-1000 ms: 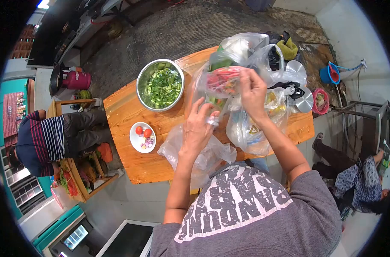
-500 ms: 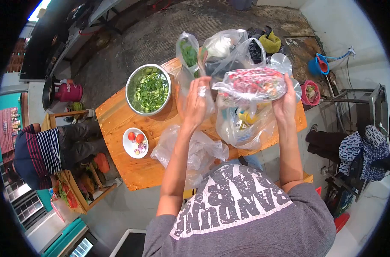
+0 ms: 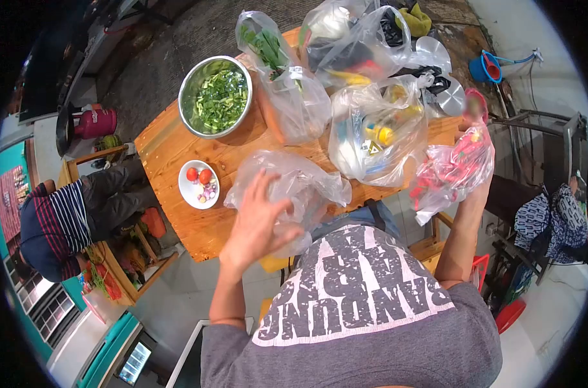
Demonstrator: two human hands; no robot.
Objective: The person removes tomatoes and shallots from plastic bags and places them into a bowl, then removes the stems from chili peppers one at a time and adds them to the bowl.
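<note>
At the table's right edge, my right hand (image 3: 480, 187) grips a clear plastic bag of red chilies (image 3: 459, 161); most of its fingers are hidden behind the bag. My left hand (image 3: 258, 223) is open, fingers spread, above a crumpled clear plastic bag (image 3: 291, 184) at the table's near edge. Between the hands and farther back stands a clear bag with a yellow-capped bottle and other packages (image 3: 378, 139). To its left lies a bag of leafy greens and carrots (image 3: 284, 97).
A steel bowl of chopped greens (image 3: 184, 107) and a white plate (image 3: 189, 193) with tomatoes and shallots stand on the wooden table (image 3: 158, 145). More bags (image 3: 352, 48) and round metal lids (image 3: 450, 100) are at the back. A person (image 3: 55, 226) is at the left, another (image 3: 546, 223) at the right.
My right hand has carried the chili bag right and nearer, past the table's edge. My left hand has pulled back toward me, over the crumpled bag. The camera view has shifted.
</note>
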